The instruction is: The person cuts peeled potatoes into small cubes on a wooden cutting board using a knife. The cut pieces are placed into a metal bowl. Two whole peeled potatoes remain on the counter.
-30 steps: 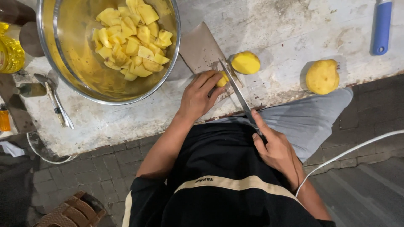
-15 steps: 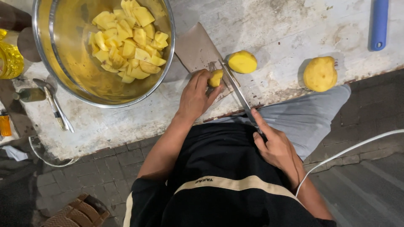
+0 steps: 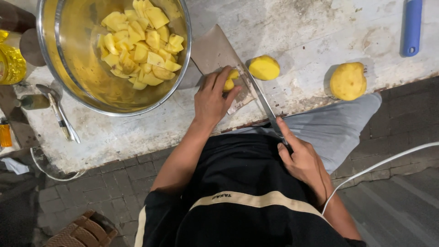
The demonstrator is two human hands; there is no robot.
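Left hand point(image 3: 211, 98) clamps its grip on the potato piece point(image 3: 230, 81) atop the cutting board point(image 3: 214, 51) on the counter point(image 3: 311, 32), right hand point(image 3: 302, 158) wrapped tight round the knife point(image 3: 263, 98) slicing alongside it.

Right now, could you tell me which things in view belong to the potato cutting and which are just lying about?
In use:
left hand steadying a potato piece
right hand gripping the knife
cutting board
steel bowl of cut potato
half potato
peeled potato

Lying about:
blue handle
spoon
yellow bottle
sandal
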